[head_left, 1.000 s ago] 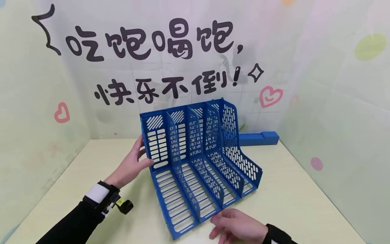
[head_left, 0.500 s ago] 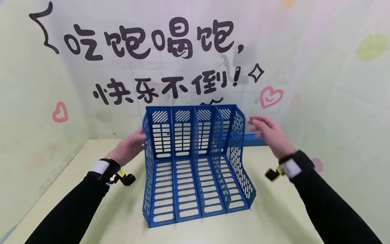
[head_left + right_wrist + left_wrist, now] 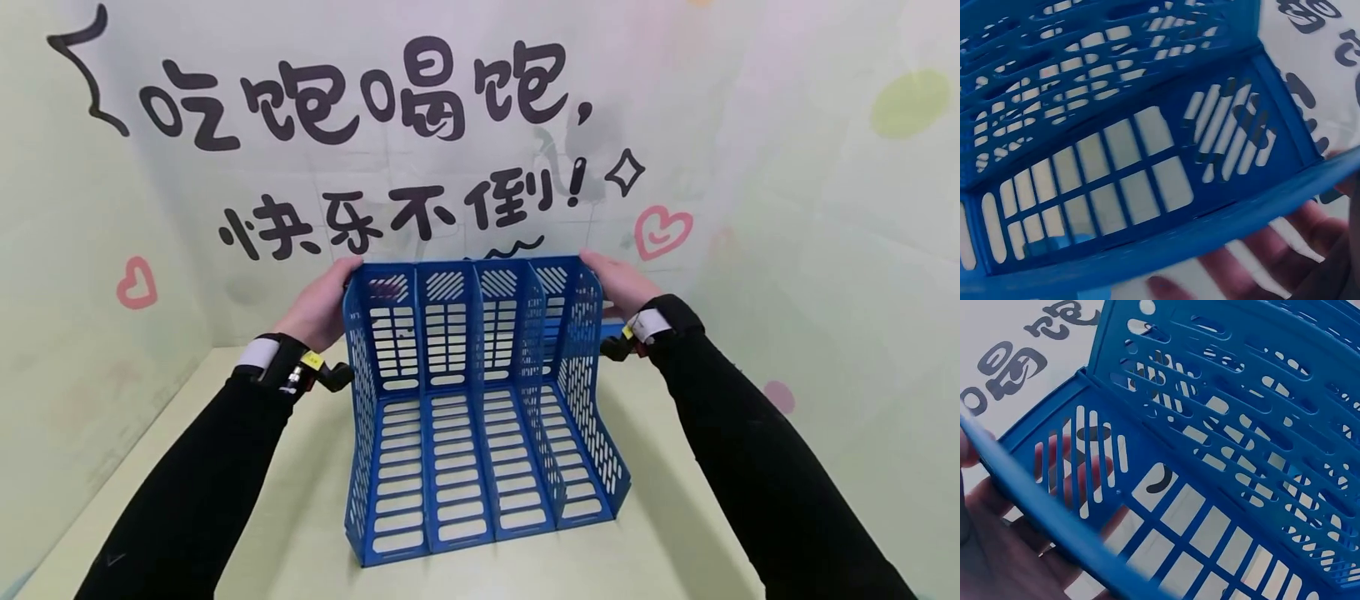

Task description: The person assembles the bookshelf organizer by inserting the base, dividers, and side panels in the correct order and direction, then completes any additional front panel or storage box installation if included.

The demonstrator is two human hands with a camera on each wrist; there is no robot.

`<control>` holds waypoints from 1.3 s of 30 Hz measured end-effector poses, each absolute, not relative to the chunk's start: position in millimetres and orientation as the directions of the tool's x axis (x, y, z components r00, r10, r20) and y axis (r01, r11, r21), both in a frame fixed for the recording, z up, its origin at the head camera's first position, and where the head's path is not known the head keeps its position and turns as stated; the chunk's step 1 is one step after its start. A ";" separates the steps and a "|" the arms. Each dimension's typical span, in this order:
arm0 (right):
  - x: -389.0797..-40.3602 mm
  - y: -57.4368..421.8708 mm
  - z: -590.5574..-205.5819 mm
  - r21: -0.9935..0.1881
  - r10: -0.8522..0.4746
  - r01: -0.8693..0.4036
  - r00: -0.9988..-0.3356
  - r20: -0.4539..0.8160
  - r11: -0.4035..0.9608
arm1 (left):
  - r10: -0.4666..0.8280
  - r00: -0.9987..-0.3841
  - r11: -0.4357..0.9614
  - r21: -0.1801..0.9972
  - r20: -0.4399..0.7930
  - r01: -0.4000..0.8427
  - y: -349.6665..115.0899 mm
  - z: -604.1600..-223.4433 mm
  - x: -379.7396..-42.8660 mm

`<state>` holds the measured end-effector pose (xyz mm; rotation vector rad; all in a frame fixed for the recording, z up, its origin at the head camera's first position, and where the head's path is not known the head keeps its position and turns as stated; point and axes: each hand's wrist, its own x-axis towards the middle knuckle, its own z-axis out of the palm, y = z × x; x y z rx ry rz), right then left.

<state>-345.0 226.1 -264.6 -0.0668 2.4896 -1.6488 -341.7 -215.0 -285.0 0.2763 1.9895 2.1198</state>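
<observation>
A blue plastic file rack (image 3: pixel 480 389) stands upright, its open front facing me, with perforated dividers and slotted back and base. My left hand (image 3: pixel 318 304) grips its upper left corner; in the left wrist view, fingers of the left hand (image 3: pixel 997 544) show through the slanted slots of the back panel. At the upper right corner, my right hand (image 3: pixel 618 283) holds the rack with the thumb near the top edge. The right wrist view shows the right hand (image 3: pixel 1329 231) along the outside of the side panel, fingers partly hidden by it.
The rack is on a pale tabletop (image 3: pixel 300 467). Behind its right side shows part of a blue bar (image 3: pixel 612 330). A lettered white backdrop (image 3: pixel 420 167) rises close behind, with side walls left and right. A small camera (image 3: pixel 333 377) juts from the left wrist.
The rack was turned and tilted; it now faces me squarely. My right hand moved from its front lower edge, around to its upper right corner. My left hand shifted up to the upper left corner.
</observation>
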 end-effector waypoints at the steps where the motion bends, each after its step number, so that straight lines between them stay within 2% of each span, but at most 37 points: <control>1: -345.1 227.0 -261.6 -0.907 -0.129 0.049 -0.985 -0.113 0.417 | 0.292 -0.956 -0.062 0.998 -0.013 -0.032 -214.1 -284.3 -342.1; 7: -342.3 227.8 -242.1 -0.856 -0.155 0.055 -0.976 -0.156 0.513 | 0.270 -0.962 -0.036 0.998 -0.047 -0.058 -207.7 -279.1 -342.6; 17: -346.2 229.2 -228.6 -0.884 -0.171 0.068 -0.972 -0.164 0.462 | 0.230 -0.966 -0.080 0.987 -0.117 -0.139 -207.1 -271.3 -339.2; 20: -347.8 229.6 -230.1 -0.887 -0.161 0.077 -0.973 -0.167 0.455 | 0.250 -0.961 -0.075 0.987 -0.119 -0.142 -208.3 -273.4 -340.8; 23: -350.0 230.1 -236.0 -0.915 -0.165 0.110 -0.968 -0.187 0.389 | 0.287 -0.952 -0.053 0.991 -0.102 -0.122 -213.2 -280.7 -344.5; 28: -351.2 234.0 -265.7 -0.960 -0.196 0.141 -0.962 -0.190 0.241 | 0.371 -0.924 0.003 0.996 -0.088 -0.094 -224.4 -307.1 -346.7; 32: -323.8 250.5 -308.5 -0.976 -0.181 0.087 -0.976 -0.124 0.200 | 0.405 -0.912 -0.011 0.997 -0.067 -0.078 -228.8 -341.3 -341.7; 35: -280.4 270.3 -348.6 -0.957 -0.260 0.020 -0.961 -0.099 0.291 | 0.391 -0.918 0.008 0.998 -0.062 -0.064 -233.8 -368.1 -336.0; 39: -220.4 290.9 -399.7 -0.891 -0.468 -0.107 -0.874 -0.127 0.442 | 0.342 -0.937 0.040 0.997 -0.069 -0.059 -243.2 -393.0 -329.9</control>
